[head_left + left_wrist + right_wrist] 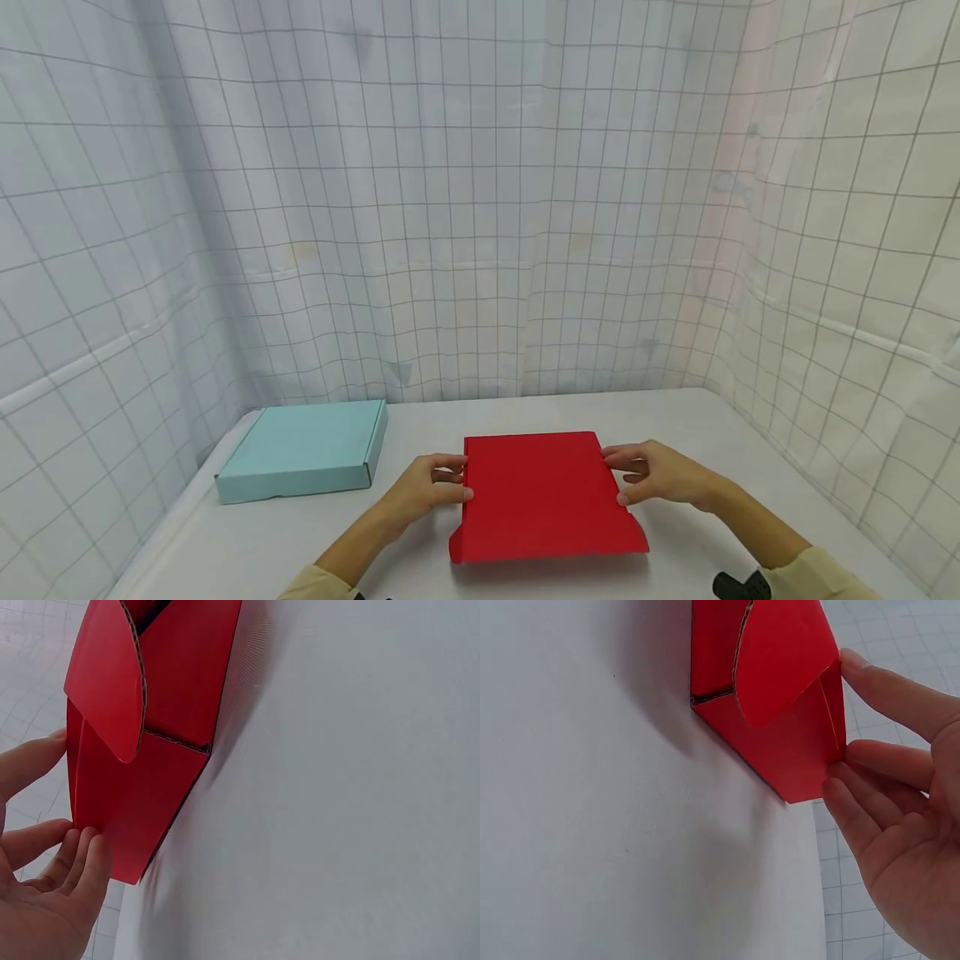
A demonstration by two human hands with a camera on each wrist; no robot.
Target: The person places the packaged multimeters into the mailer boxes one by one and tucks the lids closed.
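A red cardboard box (540,492) stands on the table with its lid lowered over it. The lid's front flap sticks out towards me, with a small side tab (109,682) at the left and another side tab (784,660) at the right. My left hand (426,490) touches the lid's left edge with thumb and fingertips, the lower fingers against the side wall. On the opposite side, my right hand (660,477) touches the right edge likewise, thumb nearer the front. A narrow gap shows between lid and wall in both wrist views. The box's inside is mostly hidden.
A light blue closed cardboard box (307,446) lies at the left on the white table (525,410). White curtains with a grid pattern (465,208) hang behind and on both sides. A black strap (741,586) shows by the right sleeve.
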